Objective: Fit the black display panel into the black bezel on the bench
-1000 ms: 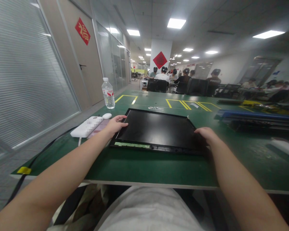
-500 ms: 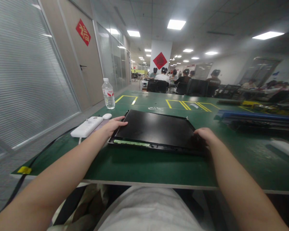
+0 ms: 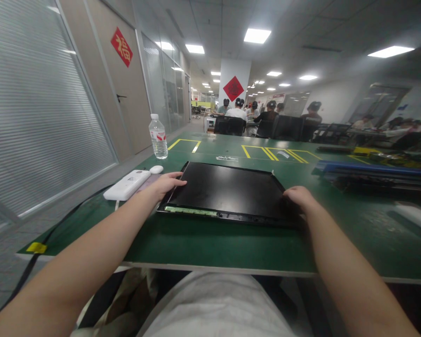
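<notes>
A black LCD screen panel (image 3: 228, 189) lies in a thin dark frame in front of me. A green circuit strip (image 3: 191, 211) shows along the left part of its near edge. My left hand (image 3: 166, 184) grips the panel's left edge, its thumb and a finger reaching over the top surface. At the right edge, my right hand (image 3: 299, 196) is closed on the panel; most of its fingertips are hidden by the hand itself. How the near edge sits in the frame cannot be made out exactly.
The panel is on a green table (image 3: 217, 250) with yellow tape markings. To the left are a white power bank-like device (image 3: 127, 185), a small white rounded object (image 3: 156, 169) and a water bottle (image 3: 158, 138). Long blue and black parts (image 3: 379, 171) lie right. Several people sit beyond.
The screen panel has shifted very slightly toward me, and its near edge sits a little lower. Both hands keep their hold on its sides.
</notes>
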Action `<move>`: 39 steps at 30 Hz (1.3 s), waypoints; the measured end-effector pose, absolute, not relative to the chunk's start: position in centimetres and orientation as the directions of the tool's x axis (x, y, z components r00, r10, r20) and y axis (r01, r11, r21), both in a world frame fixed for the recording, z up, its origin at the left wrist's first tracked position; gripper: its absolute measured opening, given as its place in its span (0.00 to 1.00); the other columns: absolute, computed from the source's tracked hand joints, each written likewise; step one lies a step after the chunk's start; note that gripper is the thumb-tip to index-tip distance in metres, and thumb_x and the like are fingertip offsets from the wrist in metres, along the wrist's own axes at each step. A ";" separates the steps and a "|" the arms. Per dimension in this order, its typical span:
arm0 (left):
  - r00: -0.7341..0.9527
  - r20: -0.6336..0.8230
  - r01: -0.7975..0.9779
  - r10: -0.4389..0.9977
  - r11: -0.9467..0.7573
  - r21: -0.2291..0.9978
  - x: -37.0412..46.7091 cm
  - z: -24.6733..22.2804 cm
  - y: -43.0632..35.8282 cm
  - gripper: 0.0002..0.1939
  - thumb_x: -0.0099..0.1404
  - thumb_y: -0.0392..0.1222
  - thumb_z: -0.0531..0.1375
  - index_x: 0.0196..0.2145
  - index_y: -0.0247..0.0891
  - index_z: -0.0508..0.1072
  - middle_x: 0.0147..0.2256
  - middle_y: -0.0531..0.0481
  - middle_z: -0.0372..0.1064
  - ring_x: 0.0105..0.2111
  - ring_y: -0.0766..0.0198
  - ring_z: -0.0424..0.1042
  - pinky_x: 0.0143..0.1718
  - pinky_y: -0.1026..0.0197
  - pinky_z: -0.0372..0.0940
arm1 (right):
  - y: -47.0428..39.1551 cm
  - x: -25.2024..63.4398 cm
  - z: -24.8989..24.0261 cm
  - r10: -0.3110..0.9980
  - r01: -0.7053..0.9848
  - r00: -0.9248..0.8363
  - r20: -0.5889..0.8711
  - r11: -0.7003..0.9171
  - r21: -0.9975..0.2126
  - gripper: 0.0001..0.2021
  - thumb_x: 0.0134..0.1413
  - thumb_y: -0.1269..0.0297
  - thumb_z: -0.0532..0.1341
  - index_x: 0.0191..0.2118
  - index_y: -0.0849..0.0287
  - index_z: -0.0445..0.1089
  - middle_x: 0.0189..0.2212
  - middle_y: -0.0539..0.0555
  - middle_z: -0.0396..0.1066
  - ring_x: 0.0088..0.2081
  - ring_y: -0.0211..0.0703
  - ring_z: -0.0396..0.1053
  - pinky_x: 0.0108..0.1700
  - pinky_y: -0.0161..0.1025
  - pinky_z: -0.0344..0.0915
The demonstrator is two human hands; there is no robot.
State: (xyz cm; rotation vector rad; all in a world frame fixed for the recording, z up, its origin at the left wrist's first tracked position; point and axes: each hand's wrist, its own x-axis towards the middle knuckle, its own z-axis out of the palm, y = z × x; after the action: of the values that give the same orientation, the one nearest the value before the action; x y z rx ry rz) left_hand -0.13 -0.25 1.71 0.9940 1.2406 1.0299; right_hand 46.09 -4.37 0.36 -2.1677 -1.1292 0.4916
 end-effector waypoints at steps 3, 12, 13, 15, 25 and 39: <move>0.036 -0.207 -0.079 0.978 0.210 0.975 0.0 1.7 -0.4 0.32 0.43 0.33 0.76 0.48 0.38 0.78 0.32 0.45 0.82 0.26 0.52 0.80 0.30 0.53 0.76 | -4.3 46.1 0.3 0.838 0.628 0.544 -0.055 -0.449 -0.636 0.04 0.41 0.71 0.66 0.27 0.60 0.78 0.22 0.58 0.73 0.28 0.50 0.74 0.30 0.40 0.68; -0.035 -0.202 -0.100 0.979 0.197 0.975 0.9 2.8 -1.4 0.29 0.45 0.27 0.74 0.47 0.38 0.79 0.31 0.46 0.81 0.29 0.52 0.81 0.31 0.56 0.76 | -4.4 46.1 0.5 0.850 0.677 0.524 -0.051 -0.452 -0.581 0.07 0.45 0.70 0.65 0.32 0.63 0.80 0.26 0.59 0.76 0.28 0.48 0.74 0.33 0.39 0.68; -0.043 -0.213 -0.096 0.976 0.208 0.973 1.0 2.9 -1.5 0.30 0.45 0.28 0.74 0.48 0.38 0.78 0.31 0.46 0.81 0.29 0.52 0.81 0.30 0.55 0.76 | -4.4 46.1 0.5 0.851 0.683 0.523 -0.046 -0.450 -0.575 0.07 0.45 0.71 0.65 0.32 0.63 0.80 0.26 0.59 0.76 0.28 0.48 0.74 0.33 0.39 0.68; -0.053 -0.234 -0.093 0.971 0.228 0.969 1.0 3.0 -1.6 0.31 0.47 0.27 0.74 0.50 0.38 0.78 0.30 0.46 0.81 0.27 0.53 0.80 0.30 0.55 0.76 | -4.4 46.0 0.6 0.852 0.689 0.522 -0.040 -0.449 -0.569 0.07 0.45 0.71 0.64 0.31 0.63 0.80 0.26 0.59 0.76 0.28 0.48 0.74 0.33 0.39 0.68; -0.038 -0.209 -0.094 0.977 0.205 0.974 1.0 2.9 -1.4 0.34 0.51 0.31 0.72 0.57 0.38 0.74 0.33 0.42 0.82 0.29 0.50 0.81 0.32 0.52 0.76 | -4.3 46.3 0.3 0.858 0.688 0.511 -0.046 -0.440 -0.577 0.07 0.45 0.71 0.64 0.32 0.62 0.80 0.26 0.59 0.76 0.29 0.50 0.75 0.35 0.41 0.69; 0.061 0.003 -0.192 0.998 0.009 0.981 1.3 3.7 -1.9 0.29 0.50 0.28 0.71 0.52 0.36 0.76 0.44 0.43 0.82 0.39 0.54 0.82 0.40 0.59 0.76 | -4.2 46.0 0.5 0.873 0.730 0.482 -0.072 -0.446 -0.517 0.11 0.52 0.67 0.62 0.38 0.63 0.81 0.35 0.62 0.79 0.38 0.54 0.78 0.41 0.41 0.71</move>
State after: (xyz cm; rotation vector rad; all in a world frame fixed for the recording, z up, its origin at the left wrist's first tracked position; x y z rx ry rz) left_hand 1.31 -1.86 3.66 1.0917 1.0237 1.2479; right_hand 46.00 -4.24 0.46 -2.3136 -1.3339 0.4621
